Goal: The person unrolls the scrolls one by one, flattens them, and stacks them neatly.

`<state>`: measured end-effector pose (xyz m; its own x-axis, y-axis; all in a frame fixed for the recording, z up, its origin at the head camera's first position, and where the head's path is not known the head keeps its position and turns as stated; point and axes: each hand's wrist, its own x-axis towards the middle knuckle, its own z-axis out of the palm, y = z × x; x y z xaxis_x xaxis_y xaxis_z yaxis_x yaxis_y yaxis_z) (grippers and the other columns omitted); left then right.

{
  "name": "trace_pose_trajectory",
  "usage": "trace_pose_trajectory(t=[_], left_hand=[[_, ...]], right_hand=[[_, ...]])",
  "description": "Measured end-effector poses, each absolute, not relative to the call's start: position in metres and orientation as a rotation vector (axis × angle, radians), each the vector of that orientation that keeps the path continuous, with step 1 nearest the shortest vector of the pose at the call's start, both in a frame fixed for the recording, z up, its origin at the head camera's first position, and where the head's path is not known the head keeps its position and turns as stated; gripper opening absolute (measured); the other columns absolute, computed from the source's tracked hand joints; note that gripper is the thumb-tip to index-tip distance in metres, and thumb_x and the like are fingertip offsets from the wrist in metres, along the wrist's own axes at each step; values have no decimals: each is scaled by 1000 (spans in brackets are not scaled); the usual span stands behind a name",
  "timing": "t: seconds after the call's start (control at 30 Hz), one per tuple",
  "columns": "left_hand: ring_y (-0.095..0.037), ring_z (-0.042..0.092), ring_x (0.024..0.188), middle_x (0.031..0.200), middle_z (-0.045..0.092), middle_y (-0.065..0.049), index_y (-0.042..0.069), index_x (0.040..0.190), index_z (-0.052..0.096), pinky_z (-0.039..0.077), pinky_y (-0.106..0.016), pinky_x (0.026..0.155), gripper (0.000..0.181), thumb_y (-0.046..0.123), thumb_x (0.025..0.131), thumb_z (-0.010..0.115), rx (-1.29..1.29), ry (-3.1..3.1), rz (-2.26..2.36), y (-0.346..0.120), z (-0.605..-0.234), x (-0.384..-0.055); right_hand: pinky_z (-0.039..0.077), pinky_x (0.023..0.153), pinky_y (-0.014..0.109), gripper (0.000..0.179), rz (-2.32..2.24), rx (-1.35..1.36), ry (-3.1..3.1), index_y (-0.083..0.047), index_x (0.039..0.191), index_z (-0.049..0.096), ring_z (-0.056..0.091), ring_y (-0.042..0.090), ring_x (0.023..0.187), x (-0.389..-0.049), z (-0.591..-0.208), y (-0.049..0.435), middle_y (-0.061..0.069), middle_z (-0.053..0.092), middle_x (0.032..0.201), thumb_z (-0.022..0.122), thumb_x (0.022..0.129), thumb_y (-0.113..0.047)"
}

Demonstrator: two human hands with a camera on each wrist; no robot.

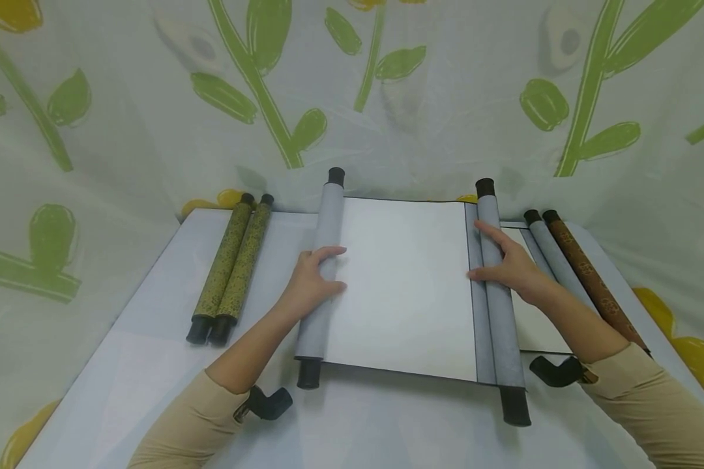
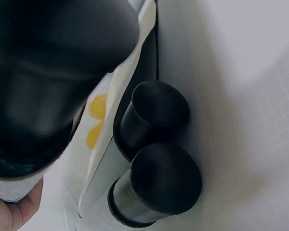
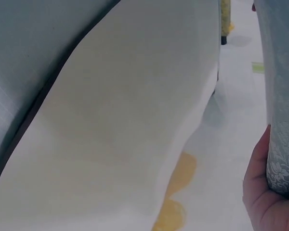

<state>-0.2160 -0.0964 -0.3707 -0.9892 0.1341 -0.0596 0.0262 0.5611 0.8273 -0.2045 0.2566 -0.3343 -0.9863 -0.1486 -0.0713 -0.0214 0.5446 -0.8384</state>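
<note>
Sleeves [image 1: 182, 423] lie nearest, scroll [image 1: 405, 286] held between left hand [image 1: 312, 279] and right hand [image 1: 512, 264].

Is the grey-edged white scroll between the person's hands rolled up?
No, its white panel is spread open between two grey rollers.

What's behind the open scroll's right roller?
Right of that roller, another scroll shows part of its pale sheet. The open scroll covers whatever lies farther left, so how far that sheet extends can't be told.
</note>
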Motion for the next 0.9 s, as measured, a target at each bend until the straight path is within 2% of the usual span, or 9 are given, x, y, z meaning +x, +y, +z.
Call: trace_pose_trajectory(t=[0.23, 0.53, 0.6, 0.8, 0.9], left_hand=[[-33, 45, 104, 125, 41, -20, 21, 133, 54, 42, -48, 86, 60, 2, 76, 62, 168, 2689, 1412, -99, -368, -216], [-31, 41, 102, 122, 39, -20, 19, 130, 57, 38, -41, 81, 48, 7, 85, 52, 199, 2669, 1447, -104, -369, -217], [-31, 41, 103, 122, 39, -20, 19, 131, 57, 38, -42, 81, 48, 8, 84, 54, 187, 2659, 1451, -104, -369, -217], [-35, 44, 110, 129, 37, -21, 22, 132, 55, 39, -54, 91, 59, 17, 77, 75, 140, 2660, 1414, -103, -369, -217], [-36, 44, 111, 129, 37, -21, 22, 133, 54, 39, -55, 93, 62, 15, 75, 76, 123, 2661, 1398, -101, -368, -217]], right_hand=[[14, 105, 66, 95, -1447, -155, 2613, -18, 153, 10, 4, 43, 140, -204, -333, 259, 19, -3, 157, 69, 80, 0], [13, 105, 66, 94, -1528, -196, 2524, -18, 153, 4, 2, 43, 140, -206, -335, 265, 18, -9, 157, 63, 82, 5], [13, 105, 65, 94, -1534, -202, 2519, -18, 153, 4, 1, 43, 140, -207, -336, 266, 18, -9, 157, 63, 82, 5], [11, 106, 65, 95, -1528, -193, 2523, -17, 153, 5, 1, 42, 140, -208, -336, 268, 18, -9, 157, 63, 82, 6], [11, 106, 65, 96, -1523, -191, 2532, -16, 153, 6, 2, 43, 140, -208, -335, 269, 19, -8, 157, 64, 80, 6]])
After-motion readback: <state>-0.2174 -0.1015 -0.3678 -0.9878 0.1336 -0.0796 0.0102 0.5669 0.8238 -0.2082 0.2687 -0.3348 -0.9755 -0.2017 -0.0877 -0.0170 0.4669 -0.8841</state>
